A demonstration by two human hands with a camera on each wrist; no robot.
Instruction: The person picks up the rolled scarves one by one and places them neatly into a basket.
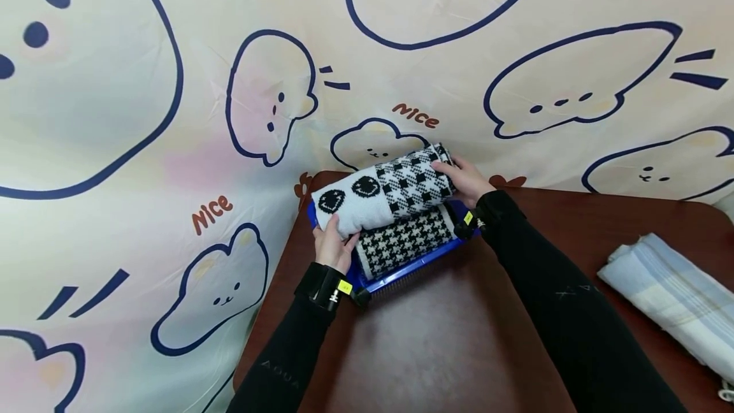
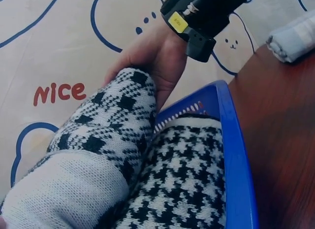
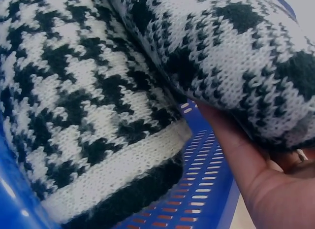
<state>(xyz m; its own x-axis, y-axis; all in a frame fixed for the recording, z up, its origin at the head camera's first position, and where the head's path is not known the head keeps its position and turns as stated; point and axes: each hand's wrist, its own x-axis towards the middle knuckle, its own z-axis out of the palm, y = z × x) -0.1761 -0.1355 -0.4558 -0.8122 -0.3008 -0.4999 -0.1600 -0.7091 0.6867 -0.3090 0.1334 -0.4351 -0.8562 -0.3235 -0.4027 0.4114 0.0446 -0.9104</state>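
Note:
A rolled black-and-white knit scarf (image 1: pixel 383 191), with two dark smiley faces on its white end, lies slantwise over the back of a blue plastic basket (image 1: pixel 414 266). My left hand (image 1: pixel 332 250) grips the smiley end, while my right hand (image 1: pixel 469 182) holds the checked end with the thumb on top. In the right wrist view, fingers of that right hand (image 3: pixel 253 177) reach under the roll. A second rolled houndstooth scarf (image 1: pixel 407 242) sits in the front of the basket, alongside the held one. From the left wrist camera, the held roll (image 2: pixel 103 125) hides part of the basket.
The basket stands at the back left of a brown table (image 1: pixel 436 336), near the patterned curtain (image 1: pixel 401 69). A folded pale blue and white cloth (image 1: pixel 671 298) lies at the table's right side. Slotted walls (image 3: pixel 204 165) show on the basket in the right wrist view.

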